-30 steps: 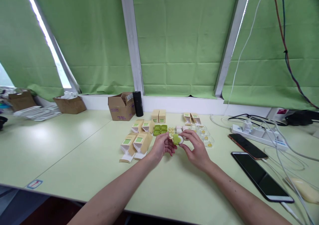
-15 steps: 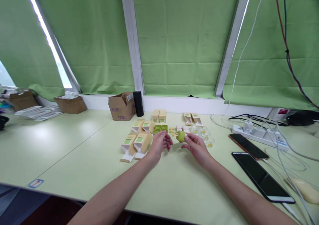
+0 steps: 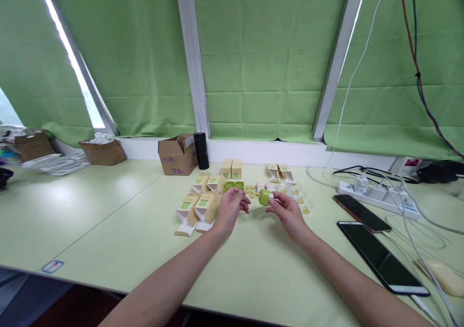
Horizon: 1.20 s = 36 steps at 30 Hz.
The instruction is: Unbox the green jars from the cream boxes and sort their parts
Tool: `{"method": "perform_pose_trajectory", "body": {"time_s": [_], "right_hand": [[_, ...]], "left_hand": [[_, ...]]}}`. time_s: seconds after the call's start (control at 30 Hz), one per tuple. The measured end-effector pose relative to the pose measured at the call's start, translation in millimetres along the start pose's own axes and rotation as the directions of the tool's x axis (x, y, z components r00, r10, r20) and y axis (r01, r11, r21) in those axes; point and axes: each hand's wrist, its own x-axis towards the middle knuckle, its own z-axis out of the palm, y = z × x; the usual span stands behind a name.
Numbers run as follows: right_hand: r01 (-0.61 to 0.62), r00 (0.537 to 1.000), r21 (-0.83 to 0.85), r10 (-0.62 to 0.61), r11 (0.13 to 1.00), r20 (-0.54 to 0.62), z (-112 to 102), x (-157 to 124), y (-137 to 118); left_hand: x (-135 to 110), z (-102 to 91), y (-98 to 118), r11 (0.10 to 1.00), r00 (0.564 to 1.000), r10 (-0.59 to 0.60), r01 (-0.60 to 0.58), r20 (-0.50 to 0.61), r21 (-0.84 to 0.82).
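My right hand (image 3: 288,216) pinches a small rounded green case (image 3: 264,197) with a pale yellow loop at its left and a white part at its right end. My left hand (image 3: 231,208) hovers to the left of it, thumb and forefinger drawn together, the other fingers curled; anything between them is too small to make out. Behind the left hand are green square pieces (image 3: 238,185), partly hidden, and small yellow pieces (image 3: 250,190). Pale pink blocks (image 3: 270,186) lie behind the case. Clear plastic cups with yellow centres (image 3: 303,202) sit beyond my right hand.
Opened cream boxes (image 3: 207,206) stand left, with closed boxes (image 3: 236,168) and opened ones (image 3: 286,173) farther back. A cardboard carton (image 3: 177,158) and black bottle (image 3: 201,151) are by the wall. Phones (image 3: 382,255), cables and a power strip (image 3: 379,196) lie right.
The green case has shifted slightly right and turned a little in my right hand. My left hand has drawn slightly left, its thumb and forefinger closer together.
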Motion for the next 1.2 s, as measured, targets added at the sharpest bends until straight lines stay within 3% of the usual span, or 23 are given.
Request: {"method": "perform_pose_trajectory", "body": {"time_s": [0.17,0.27,0.4,0.53,0.63,0.73,1.0,1.2], "right_hand": [[0.071,0.997,-0.159,-0.072,0.985,0.001,-1,1,6],[0.193,0.981,-0.328,-0.194,0.925,0.029,-2,-1,9],[0.429,0.896,-0.592,-0.404,0.682,0.184,-1,-7,9],[0.537,0.81,-0.736,-0.494,0.413,0.315,-1,-12,6],[0.575,0.749,-0.779,-0.543,0.25,0.378,-2,-13,5],[0.597,0.703,-0.79,-0.566,0.14,0.431,-3,-13,3],[0.611,0.676,-0.792,-0.532,0.017,0.51,-1,-14,-1],[0.624,0.678,-0.781,-0.506,0.014,0.533,0,-15,-4]], "left_hand": [[-2,3.5,2,0.979,0.986,0.168,-0.166,-0.005,0.118],[-6,5.7,2,0.936,0.967,0.252,-0.253,0.036,0.245],[-14,7.6,3,0.83,0.933,0.327,-0.358,0.146,0.427],[-21,10.0,5,0.764,0.923,0.31,-0.384,0.228,0.518],[-24,12.5,6,0.768,0.925,0.295,-0.378,0.238,0.517],[-26,14.5,5,0.805,0.933,0.259,-0.351,0.251,0.477],[-25,12.4,-1,0.843,0.942,0.211,-0.31,0.26,0.44],[-25,11.8,-4,0.822,0.936,0.216,-0.328,0.279,0.465]]}}
